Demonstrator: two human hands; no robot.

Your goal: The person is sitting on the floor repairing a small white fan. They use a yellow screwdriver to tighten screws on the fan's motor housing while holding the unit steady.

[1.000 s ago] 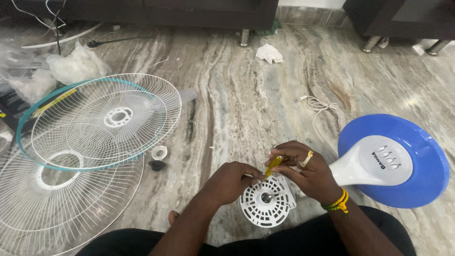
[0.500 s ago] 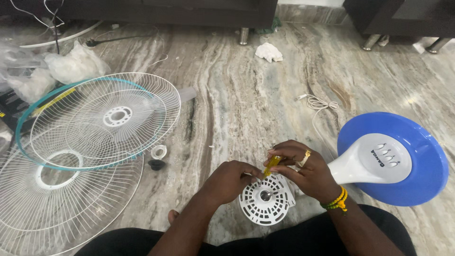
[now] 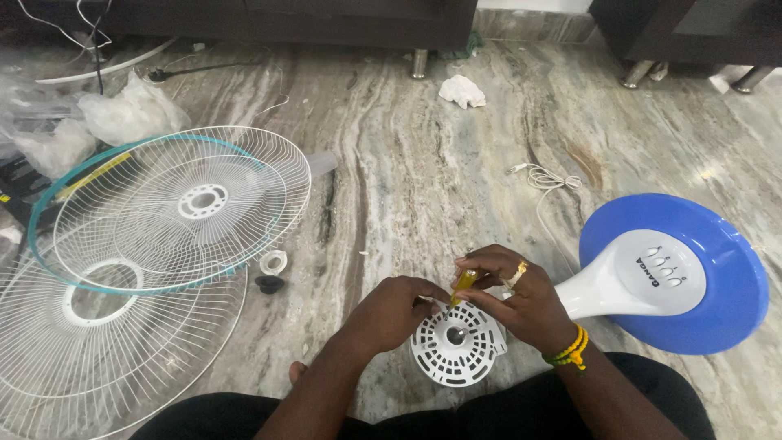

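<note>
head view: right hand fingers pinch yellow screwdriver, tip down over white motor cover. left hand fingers curled on cover rim just beside. blue fan base right of fingers.

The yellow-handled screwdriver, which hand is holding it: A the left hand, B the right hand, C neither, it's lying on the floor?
B: the right hand grips the yellow-handled screwdriver above the white round fan part, while the left hand steadies that part.

Fan base at 3 o'clock was blue; motor housing white; screwdriver handle yellow; floor grey-brown veined marble.
</note>
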